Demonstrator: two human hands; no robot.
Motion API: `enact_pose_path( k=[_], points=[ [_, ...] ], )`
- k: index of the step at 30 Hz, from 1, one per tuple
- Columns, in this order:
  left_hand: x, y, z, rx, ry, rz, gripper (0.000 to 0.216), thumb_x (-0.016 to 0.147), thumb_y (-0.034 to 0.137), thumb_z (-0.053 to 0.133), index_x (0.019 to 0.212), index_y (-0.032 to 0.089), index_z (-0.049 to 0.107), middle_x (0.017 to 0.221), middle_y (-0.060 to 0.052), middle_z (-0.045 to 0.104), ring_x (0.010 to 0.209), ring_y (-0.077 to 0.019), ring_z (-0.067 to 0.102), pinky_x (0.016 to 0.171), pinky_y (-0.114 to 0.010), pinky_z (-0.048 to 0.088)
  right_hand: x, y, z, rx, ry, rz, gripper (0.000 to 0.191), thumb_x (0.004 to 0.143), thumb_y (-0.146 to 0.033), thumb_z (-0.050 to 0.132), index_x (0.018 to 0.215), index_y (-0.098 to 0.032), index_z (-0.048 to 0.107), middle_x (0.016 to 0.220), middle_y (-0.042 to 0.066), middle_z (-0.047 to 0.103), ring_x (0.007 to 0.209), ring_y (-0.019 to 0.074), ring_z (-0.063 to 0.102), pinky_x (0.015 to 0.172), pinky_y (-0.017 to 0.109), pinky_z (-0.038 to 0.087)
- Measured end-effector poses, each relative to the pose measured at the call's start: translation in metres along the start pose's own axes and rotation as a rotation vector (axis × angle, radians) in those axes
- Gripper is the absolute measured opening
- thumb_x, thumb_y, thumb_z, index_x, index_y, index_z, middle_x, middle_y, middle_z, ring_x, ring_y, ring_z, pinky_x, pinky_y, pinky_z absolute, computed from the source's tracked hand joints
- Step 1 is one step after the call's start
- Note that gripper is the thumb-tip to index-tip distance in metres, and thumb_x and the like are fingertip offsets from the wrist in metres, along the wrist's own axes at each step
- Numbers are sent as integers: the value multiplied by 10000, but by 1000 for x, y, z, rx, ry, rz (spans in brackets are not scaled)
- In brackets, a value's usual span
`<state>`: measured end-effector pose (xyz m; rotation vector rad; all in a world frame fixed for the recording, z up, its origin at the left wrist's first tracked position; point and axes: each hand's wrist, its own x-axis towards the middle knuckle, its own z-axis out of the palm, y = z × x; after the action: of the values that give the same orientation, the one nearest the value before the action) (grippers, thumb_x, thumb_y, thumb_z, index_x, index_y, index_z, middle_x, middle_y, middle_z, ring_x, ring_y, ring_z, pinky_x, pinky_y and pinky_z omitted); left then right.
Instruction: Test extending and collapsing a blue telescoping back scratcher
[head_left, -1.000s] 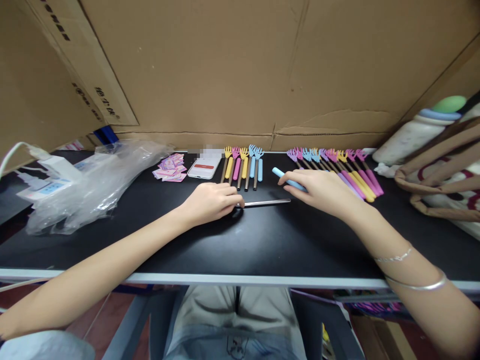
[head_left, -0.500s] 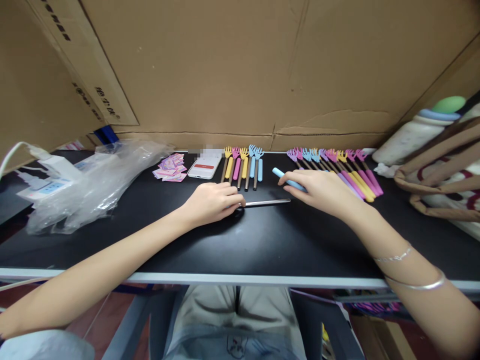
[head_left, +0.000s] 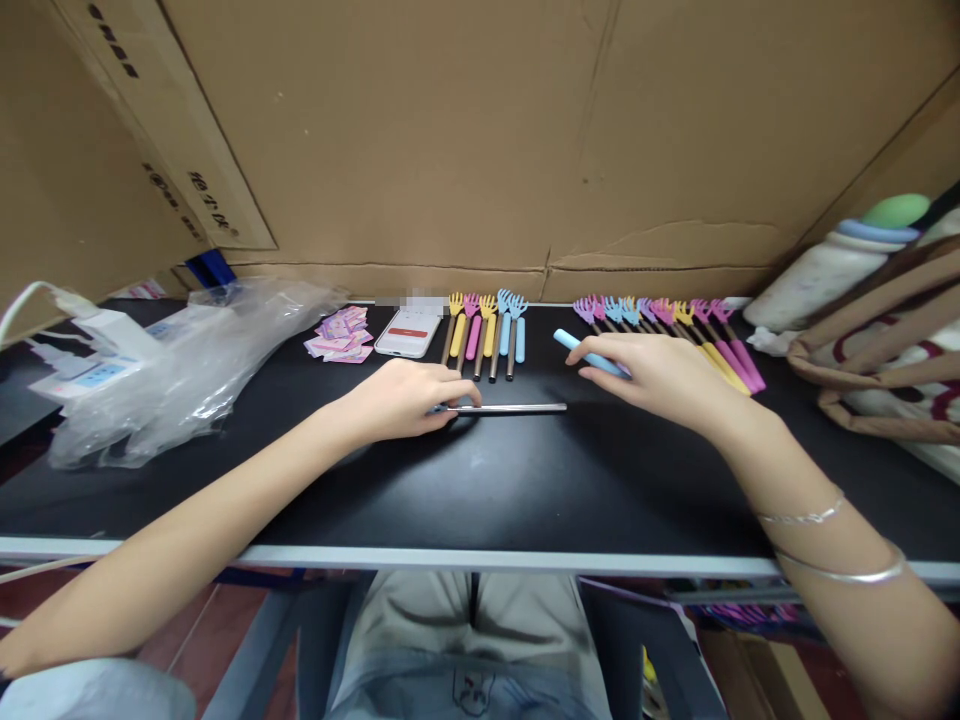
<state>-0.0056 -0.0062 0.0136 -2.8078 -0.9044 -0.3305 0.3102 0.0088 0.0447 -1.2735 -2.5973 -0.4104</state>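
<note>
My left hand point(head_left: 397, 400) is closed around one end of a back scratcher's bare metal rod point(head_left: 525, 408). The rod points right, and a bit of blue shows under my fingers; the claw is mostly hidden. A light blue handle point(head_left: 571, 344) is pinched in my right hand point(head_left: 660, 375), its free end toward the left, above and apart from the rod's tip. Beyond my hands lie several back scratchers point(head_left: 491, 365) with bare rods and loose yellow, pink and blue handles beside them. Behind my right hand is a row of back scratchers point(head_left: 739, 355), several with coloured handles on.
A phone point(head_left: 409, 332) and a pile of small pink cards point(head_left: 341, 335) lie at the back left. Further left are clear plastic bags point(head_left: 187, 370) and a power strip point(head_left: 97, 375). A bottle point(head_left: 825, 270) and a bag point(head_left: 862, 370) stand at right. Cardboard point(head_left: 480, 130) walls the back.
My left hand has shifted left with the rod. My right hand has moved slightly right with the blue handle, so rod tip and handle end no longer overlap sideways as much.
</note>
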Motion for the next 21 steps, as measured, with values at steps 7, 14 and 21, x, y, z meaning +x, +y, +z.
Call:
enact_pose_path(
  k=[7,14,21],
  points=[
    [-2,-4,-2,65,-20,-141,142,859,352,597,935,243,650,893,22,692,780,-133,641,552,-215,344,-1,1,-1,0,-2,21,198,919,-338,488,1029,-285,644,1023,-25,717,864,181,671,648,270,415],
    [7,13,15,83,87,-85,104,907,303,557,920,211,602,877,0,650,832,-134,623,587,-227,367,1,-5,5,20,-49,-20,193,920,-316,479,1026,-279,636,1016,-14,716,868,178,673,657,266,427],
    [5,5,12,93,37,-50,59,908,246,512,924,192,529,856,3,665,757,-130,629,563,-219,350,-1,-1,7,-20,-39,33,204,902,-289,489,1094,-257,552,877,-1,697,673,164,639,576,253,377]
  ],
)
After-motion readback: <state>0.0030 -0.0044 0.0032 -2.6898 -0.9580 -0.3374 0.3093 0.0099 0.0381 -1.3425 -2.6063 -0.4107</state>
